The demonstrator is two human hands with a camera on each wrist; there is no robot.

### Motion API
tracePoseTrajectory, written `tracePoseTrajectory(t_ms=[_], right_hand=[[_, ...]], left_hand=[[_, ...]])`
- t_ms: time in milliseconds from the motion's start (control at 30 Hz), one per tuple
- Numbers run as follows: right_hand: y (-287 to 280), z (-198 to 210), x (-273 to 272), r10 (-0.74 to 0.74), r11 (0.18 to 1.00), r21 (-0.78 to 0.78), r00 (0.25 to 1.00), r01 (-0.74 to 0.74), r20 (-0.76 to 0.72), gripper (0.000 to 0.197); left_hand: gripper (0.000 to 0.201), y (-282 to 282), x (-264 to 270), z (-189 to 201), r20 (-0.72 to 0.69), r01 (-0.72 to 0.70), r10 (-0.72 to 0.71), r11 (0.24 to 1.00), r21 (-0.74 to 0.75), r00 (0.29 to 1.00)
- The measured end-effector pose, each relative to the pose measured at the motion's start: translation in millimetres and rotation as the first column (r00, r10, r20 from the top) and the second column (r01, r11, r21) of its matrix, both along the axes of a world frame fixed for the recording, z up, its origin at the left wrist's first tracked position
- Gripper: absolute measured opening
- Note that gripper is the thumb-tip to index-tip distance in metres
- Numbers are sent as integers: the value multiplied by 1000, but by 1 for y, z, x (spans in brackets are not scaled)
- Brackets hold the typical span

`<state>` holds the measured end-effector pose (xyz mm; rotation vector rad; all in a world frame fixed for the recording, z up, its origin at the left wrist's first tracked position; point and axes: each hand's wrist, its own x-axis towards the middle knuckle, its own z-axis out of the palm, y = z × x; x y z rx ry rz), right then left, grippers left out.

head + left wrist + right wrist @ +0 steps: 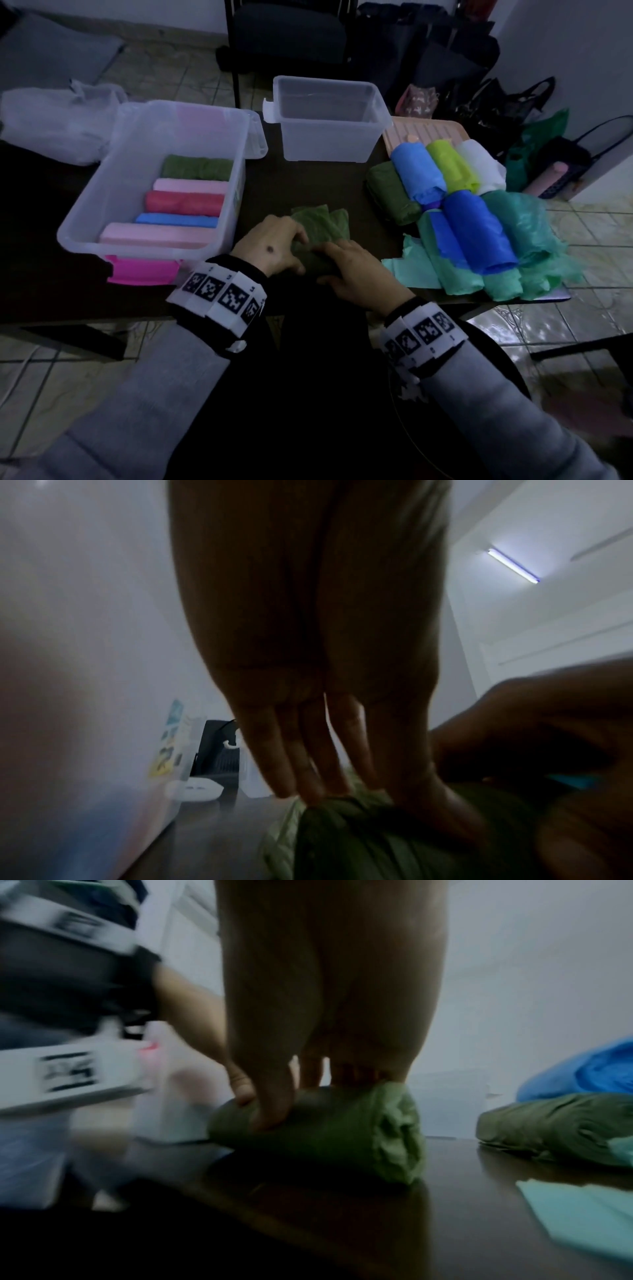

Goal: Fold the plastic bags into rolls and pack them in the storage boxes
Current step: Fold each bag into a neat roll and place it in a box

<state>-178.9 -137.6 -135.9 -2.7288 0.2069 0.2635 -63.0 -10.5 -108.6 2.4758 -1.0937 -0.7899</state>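
Observation:
An olive-green plastic bag [322,222] lies partly rolled at the table's near edge. My left hand [274,240] curls over the roll's left part. My right hand [349,267] grips its right part, with thumb and fingers round the roll [325,1137]. In the left wrist view my fingers [308,764] press down on the green bag [342,831]. The unrolled end lies flat beyond my hands. The clear storage box [89,178] to the left holds green, pink, red and blue rolls. A second clear box [329,144] stands empty at the back.
Loosely rolled blue, lime, white, teal and olive bags [462,219] are heaped on the table's right side, over a pink tray [424,130]. A pink lid [144,270] lies under the left box. A white plastic bag [51,123] sits far left. A dark chair [287,31] stands behind the table.

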Motion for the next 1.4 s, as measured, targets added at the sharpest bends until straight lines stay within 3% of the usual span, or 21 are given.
tracePoseTrajectory(t_ms=[133, 367, 433, 567, 667, 800, 900, 1033, 1233, 1400], right_hand=[[-12, 10, 16, 5, 992, 122, 994, 8, -109, 47], [-27, 19, 34, -41, 976, 193, 956, 100, -290, 50], [-26, 17, 34, -44, 984, 156, 975, 79, -216, 47], [-15, 10, 22, 12, 999, -48, 993, -6, 114, 37], [-4, -1, 15, 13, 997, -81, 985, 0, 170, 43], [1, -9, 14, 21, 982, -191, 992, 3, 124, 63], [1, -9, 19, 14, 976, -219, 996, 7, 93, 69], [0, -8, 28, -13, 976, -215, 999, 21, 42, 71], [0, -6, 29, 0, 976, -215, 999, -10, -47, 61], [-12, 9, 33, -1, 998, -58, 970, -14, -243, 74]], left_hand=[[34, 1, -8, -2, 56, -20, 25, 996, -83, 998], [58, 0, -9, -5, 120, 39, -38, 999, -8, 992], [54, -3, -7, -3, 103, 34, -36, 999, 24, 994], [38, -9, -1, -4, 80, 47, -51, 998, 50, 995], [36, -11, 1, -6, 47, 36, -40, 997, 68, 998], [40, -12, 1, -11, 69, 41, -43, 999, 27, 997], [50, -8, -4, -16, 194, 1, 11, 998, -64, 981], [43, -4, -9, -19, 212, -30, 57, 991, -128, 976], [47, 1, -5, -6, 81, -32, 36, 999, -42, 996], [53, 3, -2, -1, -57, -13, 15, 999, 42, 998]])
